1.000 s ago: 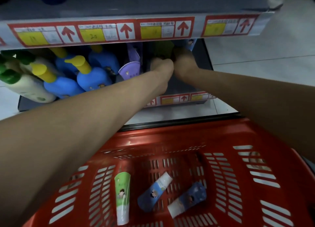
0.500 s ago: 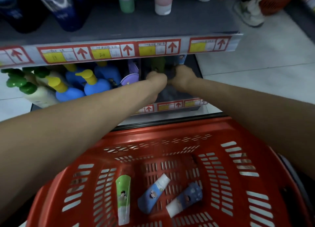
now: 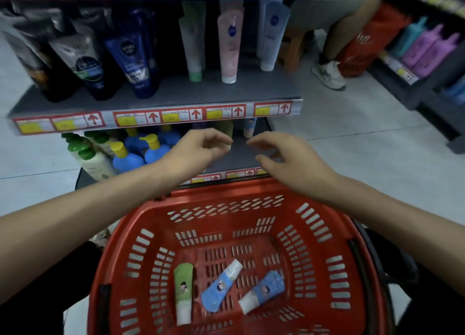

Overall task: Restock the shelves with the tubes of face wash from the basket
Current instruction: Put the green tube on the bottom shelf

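- The grey shelving unit (image 3: 163,93) fills the upper part of the view. Its middle shelf carries upright tubes, and its lower shelf (image 3: 241,156) lies behind both hands.
- The red basket (image 3: 251,191) sits just in front of the shelving, under the person's forearms.
- The left hand (image 3: 201,148) hovers in front of the lower shelf with its fingers loosely curled and holds nothing. Its fingertips are just beside the pale cap of a green shelf tube (image 3: 226,130); whether they touch cannot be told.
- The right hand (image 3: 284,158) hovers beside it, apart from it, fingers spread and gently bent, with nothing in it.
- Blue pump bottles (image 3: 153,150) with yellow heads and white pump bottles (image 3: 93,158) with green heads crowd the left of the lower shelf.
- Dark tubes (image 3: 136,57) stand at the left of the middle shelf, and a pink tube (image 3: 230,47) stands further right.
- Three face wash tubes lie flat on the basket floor: a green tube (image 3: 183,292) on the left, a blue tube (image 3: 221,289) in the middle with its cap pointing away, and a second blue tube (image 3: 263,290) on the right with its cap pointing near.
- A pale blue shelf tube (image 3: 249,128) stands at the back of the lower shelf.
- Red arrow price labels (image 3: 196,114) line the middle shelf's edge.
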{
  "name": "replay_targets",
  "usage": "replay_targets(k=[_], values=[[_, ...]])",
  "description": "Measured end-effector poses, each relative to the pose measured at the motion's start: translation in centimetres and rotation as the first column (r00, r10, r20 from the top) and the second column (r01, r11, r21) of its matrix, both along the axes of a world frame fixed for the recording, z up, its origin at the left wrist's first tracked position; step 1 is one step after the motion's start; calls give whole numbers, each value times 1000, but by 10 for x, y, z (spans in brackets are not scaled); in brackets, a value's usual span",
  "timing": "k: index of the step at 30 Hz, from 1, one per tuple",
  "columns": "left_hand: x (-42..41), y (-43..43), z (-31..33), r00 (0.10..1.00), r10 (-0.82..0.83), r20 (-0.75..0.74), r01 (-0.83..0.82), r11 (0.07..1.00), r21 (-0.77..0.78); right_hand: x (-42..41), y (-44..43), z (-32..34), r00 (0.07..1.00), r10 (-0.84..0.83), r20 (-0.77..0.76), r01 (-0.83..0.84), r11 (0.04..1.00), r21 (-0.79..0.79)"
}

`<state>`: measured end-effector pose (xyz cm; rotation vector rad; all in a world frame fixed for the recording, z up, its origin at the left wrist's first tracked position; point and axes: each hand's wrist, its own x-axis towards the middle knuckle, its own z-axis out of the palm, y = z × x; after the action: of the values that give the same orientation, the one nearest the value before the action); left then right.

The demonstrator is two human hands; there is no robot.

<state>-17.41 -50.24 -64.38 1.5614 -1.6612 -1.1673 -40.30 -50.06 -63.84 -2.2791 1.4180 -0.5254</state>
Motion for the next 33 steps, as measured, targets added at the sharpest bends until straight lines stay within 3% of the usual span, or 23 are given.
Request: replay_targets(k=[4, 8, 12, 16, 19, 22, 24, 27, 33], values=[[15, 41, -3, 996, 18, -89, -16, 1000, 21, 5, 45, -3, 997, 44, 68, -43, 999, -9], [32, 71, -24, 996, -20, -86, 26, 997, 70, 27, 74, -46, 983, 181, 0, -181, 983, 24], [48, 90, -56, 996, -84, -19, 86, 988, 125, 67, 90, -124, 946, 284, -154, -238, 936, 261], [61, 101, -95, 971, -162, 176, 132, 977, 170, 115, 111, -200, 895, 338, -289, -164, 855, 493], [68, 109, -111, 912, -261, 316, 204, 958, 203, 146, 132, -263, 907, 267, -324, 1, 770, 638], [73, 113, -115, 860, -327, 391, 242, 937, 251, 167, 146, -309, 953, 96, -288, 157, 656, 738], [77, 114, -118, 856, -332, 396, 232, 932, 280, 177, 153, -334, 962, 26, -271, 207, 579, 789], [80, 111, -120, 864, -322, 387, 213, 930, 299, 187, 160, -362, 958, -98, -269, 278, 540, 795], [83, 107, -121, 894, -278, 350, 157, 928, 337, 187, 155, -367, 935, -218, -281, 349, 411, 842]])
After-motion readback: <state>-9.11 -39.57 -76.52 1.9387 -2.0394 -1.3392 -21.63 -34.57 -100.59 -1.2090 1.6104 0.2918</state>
